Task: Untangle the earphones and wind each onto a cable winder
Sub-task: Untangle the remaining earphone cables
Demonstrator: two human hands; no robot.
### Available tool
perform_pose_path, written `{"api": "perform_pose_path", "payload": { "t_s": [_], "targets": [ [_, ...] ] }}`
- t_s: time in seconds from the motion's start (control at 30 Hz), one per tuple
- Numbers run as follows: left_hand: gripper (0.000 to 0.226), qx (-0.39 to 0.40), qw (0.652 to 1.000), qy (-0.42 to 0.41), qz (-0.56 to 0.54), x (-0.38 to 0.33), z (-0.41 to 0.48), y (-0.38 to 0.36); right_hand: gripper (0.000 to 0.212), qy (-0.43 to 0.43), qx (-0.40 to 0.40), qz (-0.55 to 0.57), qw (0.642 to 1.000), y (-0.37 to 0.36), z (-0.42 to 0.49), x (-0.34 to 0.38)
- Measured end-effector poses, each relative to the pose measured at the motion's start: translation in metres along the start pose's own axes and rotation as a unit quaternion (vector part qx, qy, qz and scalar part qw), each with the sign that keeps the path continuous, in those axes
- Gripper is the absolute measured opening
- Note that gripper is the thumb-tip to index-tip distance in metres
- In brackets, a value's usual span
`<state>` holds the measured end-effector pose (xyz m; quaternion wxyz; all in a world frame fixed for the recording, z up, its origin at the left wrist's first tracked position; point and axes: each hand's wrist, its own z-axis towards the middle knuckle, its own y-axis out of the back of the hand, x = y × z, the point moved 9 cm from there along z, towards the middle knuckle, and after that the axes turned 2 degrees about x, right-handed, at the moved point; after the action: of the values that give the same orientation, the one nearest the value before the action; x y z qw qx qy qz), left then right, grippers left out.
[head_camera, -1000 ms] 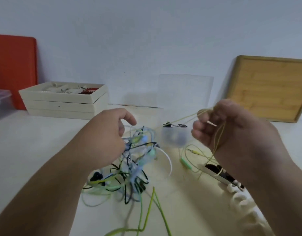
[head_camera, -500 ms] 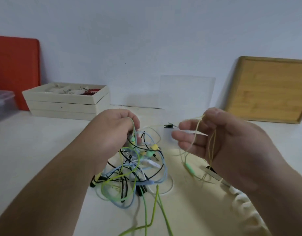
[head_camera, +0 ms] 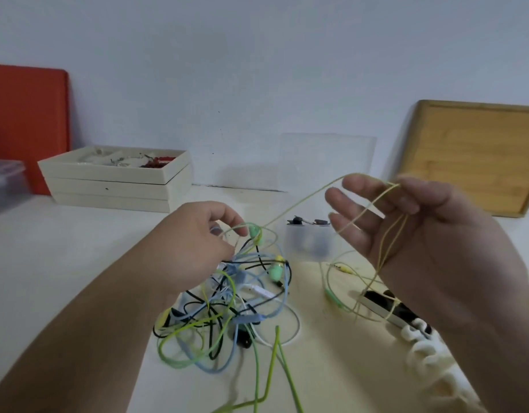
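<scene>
A tangle of earphones (head_camera: 227, 308) in green, blue, black and white lies on the pale table (head_camera: 331, 368) in front of me. My left hand (head_camera: 200, 245) hovers over its far side, with thumb and fingertip pinching a thin green cable beside a mint earbud (head_camera: 254, 231). My right hand (head_camera: 412, 234) is raised to the right, palm facing me. A yellow-green earphone cable (head_camera: 302, 201) runs taut from the tangle over its fingers, is held under the thumb, and hangs down in loops. White cable winders (head_camera: 421, 347) lie in a row at the lower right.
A small clear box (head_camera: 311, 242) with its lid raised stands behind the tangle. Stacked cream trays (head_camera: 108, 186) sit at the back left, before a red board (head_camera: 24, 129). A wooden tray (head_camera: 475, 156) leans on the wall at the right. Black pieces (head_camera: 385, 302) lie by the winders.
My right hand rose and spread its fingers, drawing the yellow-green cable up and taut out of the tangle. My left hand stayed at the tangle, now pinching near the mint earbud.
</scene>
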<state>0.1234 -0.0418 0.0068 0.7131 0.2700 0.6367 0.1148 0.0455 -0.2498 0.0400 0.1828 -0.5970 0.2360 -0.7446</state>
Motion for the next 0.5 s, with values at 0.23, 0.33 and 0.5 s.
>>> {"api": "perform_pose_path", "payload": {
  "t_s": [0.23,0.33,0.5],
  "targets": [
    [0.037,0.077,0.980,0.045,-0.180,-0.008,-0.007,-0.015,0.026,-0.052,0.023,-0.052,0.997,-0.007,-0.002,-0.016],
    [0.033,0.122,0.969,0.058,-0.208,-0.009,-0.012,-0.022,0.025,-0.045,0.005,-0.028,0.999,-0.002,0.000,-0.013],
    [0.028,0.075,0.966,0.107,-0.225,0.005,-0.010,-0.020,0.026,-0.032,0.031,0.015,0.999,-0.006,-0.001,-0.010]
  ]
}}
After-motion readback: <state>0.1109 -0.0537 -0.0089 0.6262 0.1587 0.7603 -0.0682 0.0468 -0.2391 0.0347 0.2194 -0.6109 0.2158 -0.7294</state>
